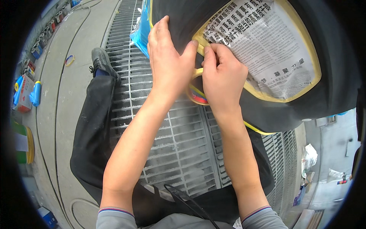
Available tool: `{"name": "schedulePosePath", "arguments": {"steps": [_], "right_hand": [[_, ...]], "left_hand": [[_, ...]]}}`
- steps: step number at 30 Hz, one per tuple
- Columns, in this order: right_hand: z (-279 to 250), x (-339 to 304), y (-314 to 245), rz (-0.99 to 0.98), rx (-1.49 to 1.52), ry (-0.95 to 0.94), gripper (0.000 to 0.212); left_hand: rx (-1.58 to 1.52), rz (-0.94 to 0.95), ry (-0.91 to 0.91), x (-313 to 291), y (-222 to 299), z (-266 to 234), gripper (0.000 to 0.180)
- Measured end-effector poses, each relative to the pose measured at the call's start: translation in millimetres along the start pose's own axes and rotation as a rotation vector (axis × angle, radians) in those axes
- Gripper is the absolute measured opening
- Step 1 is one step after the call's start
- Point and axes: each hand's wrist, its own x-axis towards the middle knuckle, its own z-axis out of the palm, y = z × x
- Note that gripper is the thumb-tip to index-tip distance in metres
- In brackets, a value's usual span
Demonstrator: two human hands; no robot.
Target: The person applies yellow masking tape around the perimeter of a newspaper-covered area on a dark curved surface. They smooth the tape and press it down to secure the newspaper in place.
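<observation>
A dark grey curved panel (267, 115) is in front of me. Newspaper (263, 49) covers a rounded opening in it, edged with yellow masking tape (285, 100). My left hand (164, 57) rests on the panel left of the opening, fingers stretched out and thumb pressed at the paper's taped edge. Close beside that thumb, my right hand (225, 74) is closed, its thumb and forefinger pinching the tape. A roll of masking tape (198, 98) hangs below the fingers, between my hands, partly hidden by the right one. The right hand's other fingers curl inward.
Metal floor grating (175, 145) lies under the panel and my legs. Blue film (140, 44) hangs at the panel's left edge. Another tape roll (69, 60), a red-and-white box (25, 95) and a green-and-yellow bucket (29, 145) stand left. A thin black cable (187, 197) crosses my lap.
</observation>
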Motion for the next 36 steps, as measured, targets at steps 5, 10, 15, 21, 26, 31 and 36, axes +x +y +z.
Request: {"name": "schedulePosePath", "arguments": {"steps": [5, 10, 15, 21, 26, 31, 36], "right_hand": [[-3.4, -1.4, 8.8, -0.048, 0.052, -0.017, 0.015], [-8.3, -1.4, 7.4, 0.010, 0.151, -0.076, 0.014], [-2.8, -2.2, 7.8, -0.017, 0.099, -0.025, 0.014], [3.6, -2.4, 3.7, -0.046, -0.006, 0.037, 0.013], [5.0, -1.7, -4.2, -0.032, -0.068, 0.041, 0.016], [5.0, -0.9, -5.6, -0.053, -0.140, 0.033, 0.017], [1.3, -3.1, -7.4, -0.043, -0.180, -0.030, 0.015]], "left_hand": [[-0.005, 0.010, -0.043, -1.2, -2.3, -6.2, 0.086], [-0.020, 0.004, -0.082, 0.2, -8.4, -11.8, 0.085], [-0.049, 0.013, -0.088, -0.7, -9.9, -10.9, 0.085], [-0.005, 0.038, -0.032, 0.5, -3.4, -5.1, 0.085], [0.019, -0.010, 0.036, 5.5, 4.2, 4.0, 0.083], [0.033, -0.023, 0.061, 5.8, 5.5, 11.4, 0.083], [0.056, -0.002, 0.101, 3.9, 2.7, 16.6, 0.081]]}}
